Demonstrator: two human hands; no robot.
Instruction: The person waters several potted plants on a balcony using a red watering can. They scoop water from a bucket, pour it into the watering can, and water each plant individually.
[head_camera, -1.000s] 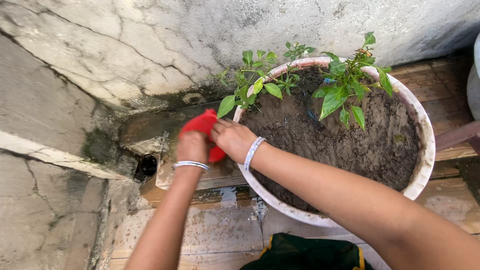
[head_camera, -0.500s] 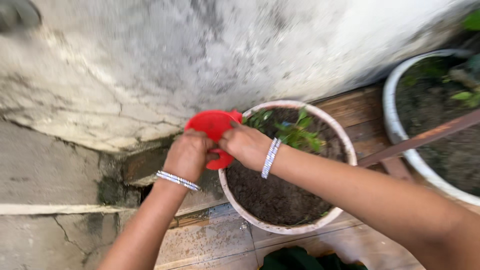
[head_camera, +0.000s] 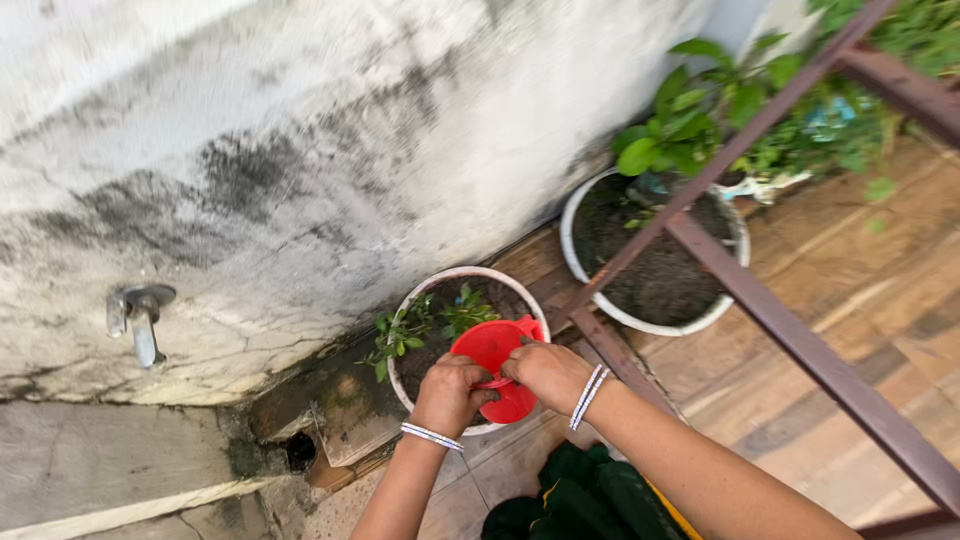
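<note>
Both hands gripped red plastic scoop (head_camera: 492, 368) at lower centre of frame: left hand (head_camera: 450, 392) on near rim, right hand (head_camera: 549, 372) on right edge, over white pot (head_camera: 440, 283) of soil.

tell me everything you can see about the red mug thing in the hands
The red mug looks like smooth plastic, round, with its open mouth tilted up toward the camera; nothing shows inside it. A small lip or handle stub sticks out at its upper right edge. The left hand grips its lower left side, and the right hand holds its right rim with fingers curled over. It is held above the near edge of the white pot of soil and small green plants.
</note>
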